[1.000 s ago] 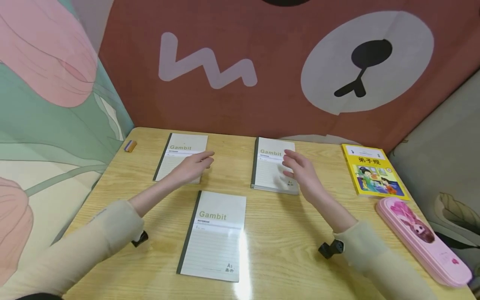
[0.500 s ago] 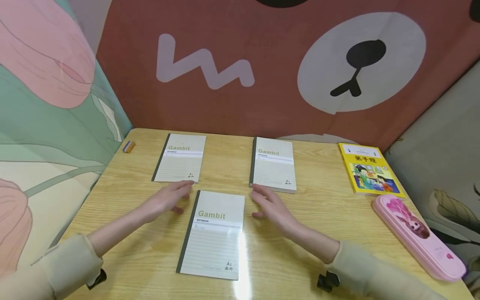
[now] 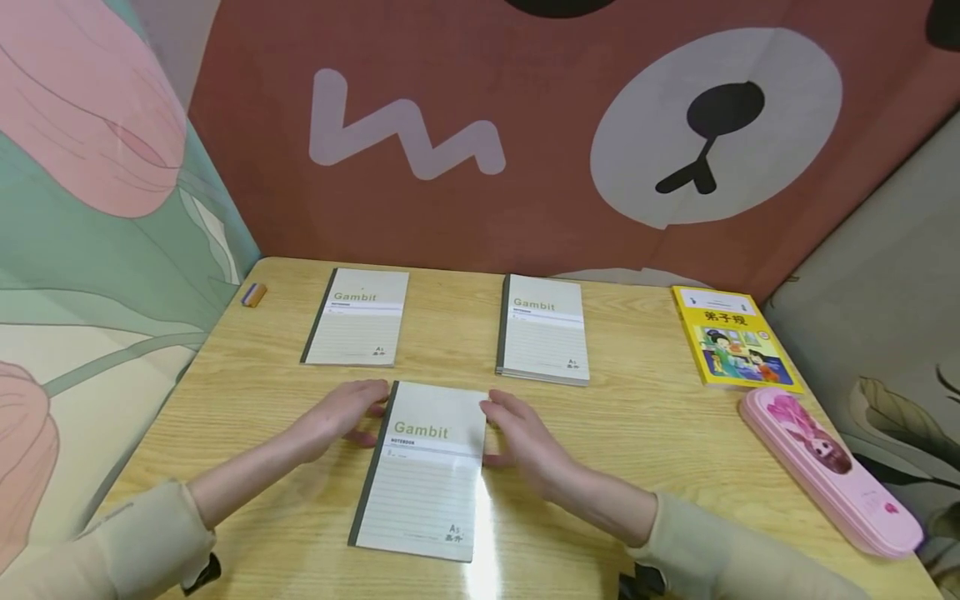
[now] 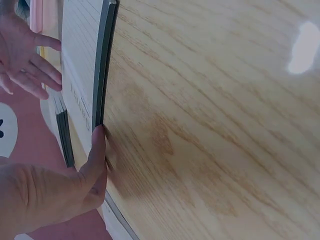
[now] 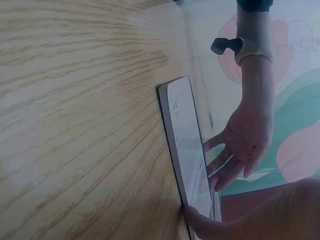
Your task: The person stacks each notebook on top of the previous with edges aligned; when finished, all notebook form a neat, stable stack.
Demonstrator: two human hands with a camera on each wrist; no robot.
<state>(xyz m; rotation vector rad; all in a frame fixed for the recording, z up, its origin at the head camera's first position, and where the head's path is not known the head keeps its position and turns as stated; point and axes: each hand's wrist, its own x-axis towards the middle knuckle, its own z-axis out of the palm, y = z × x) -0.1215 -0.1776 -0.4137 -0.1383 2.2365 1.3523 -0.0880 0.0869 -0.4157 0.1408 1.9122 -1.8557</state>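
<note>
A white Gambit notebook (image 3: pixel 423 492) with a dark spine lies flat on the wooden table, nearest the person. In the left wrist view its dark side looks layered, so more than one may be stacked here. My left hand (image 3: pixel 330 421) is at the upper part of the spine, its thumb touching that edge in the left wrist view. Across from it, my right hand (image 3: pixel 536 446) has its fingertips at the upper right edge; in the right wrist view a digit touches the side. Neither hand curls round the notebook. Some fingers are hidden behind the hands.
Behind lie another Gambit notebook (image 3: pixel 356 321) on the left and a Gambit notebook stack (image 3: pixel 543 329) on the right. A yellow picture book (image 3: pixel 738 342) and a pink pencil case (image 3: pixel 828 471) are along the right edge. An eraser (image 3: pixel 254 295) sits far left.
Both hands have come back from above the two rear notebooks, down to either side of the front one. The notebooks lie in the same places.
</note>
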